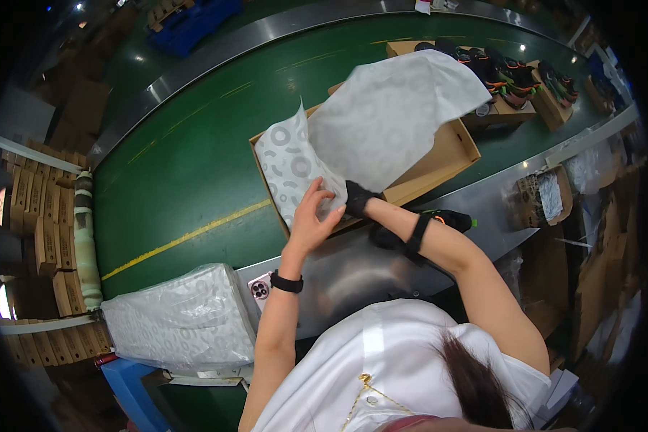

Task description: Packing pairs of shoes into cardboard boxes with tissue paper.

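A sheet of white patterned tissue paper [381, 122] lies over an open brown cardboard shoe box [446, 155], with part of it spread past the far edge. My left hand [312, 222] is bare, its fingers bent and apart from the thumb, against the paper at the box's near left side. Beside it, my right hand [358, 199] in a black glove is closed at the paper's near edge; its fingertips are partly hidden. A black shoe [389, 236] with orange and green parts lies under my right forearm, largely covered by it.
The box rests on a green conveyor belt [187, 187] beside a metal ledge [338, 270]. A phone [260, 289] and a plastic-wrapped stack of patterned paper [180, 317] are at left. Several shoes [515, 79] sit on boxes at far right. Folded cartons [47, 216] stand at far left.
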Demonstrator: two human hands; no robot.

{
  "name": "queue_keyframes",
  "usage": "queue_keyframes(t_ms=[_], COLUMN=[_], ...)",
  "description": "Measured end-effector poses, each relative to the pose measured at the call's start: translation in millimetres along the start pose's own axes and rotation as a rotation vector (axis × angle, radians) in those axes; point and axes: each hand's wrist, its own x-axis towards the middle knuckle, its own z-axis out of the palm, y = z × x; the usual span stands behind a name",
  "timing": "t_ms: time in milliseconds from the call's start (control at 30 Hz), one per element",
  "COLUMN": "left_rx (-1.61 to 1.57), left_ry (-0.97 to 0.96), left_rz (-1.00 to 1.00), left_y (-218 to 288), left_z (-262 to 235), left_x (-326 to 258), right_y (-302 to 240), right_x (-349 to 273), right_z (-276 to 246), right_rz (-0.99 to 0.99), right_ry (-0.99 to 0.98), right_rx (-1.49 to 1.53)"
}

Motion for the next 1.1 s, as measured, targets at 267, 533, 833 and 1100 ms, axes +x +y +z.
queue_keyframes(t_ms=[267, 533, 833, 1100], left_rx=[0.39, 0.399, 0.0, -0.068], left_ry=[-0.306, -0.309, -0.34, -0.004], left_rz=[-0.203, -0.215, 0.14, -0.158], left_y=[-25.7, -23.1, 71.3, 83.6], left_z=[34.4, 35.4, 34.7, -18.3], left_x=[28.8, 16.3, -46.6, -30.2], right_y=[-55.5, -67.4, -130.9, -198.6], right_x=[-66.5, -203.3, -165.2, -86.9], right_z=[-129.6, -117.0, -88.9, -75.1], right_rz=[0.523, 0.354, 0.158, -0.398], right_ry=[0.849, 0.479, 0.166, 0.146], right_rx=[0.961, -0.538, -0.451, -0.728])
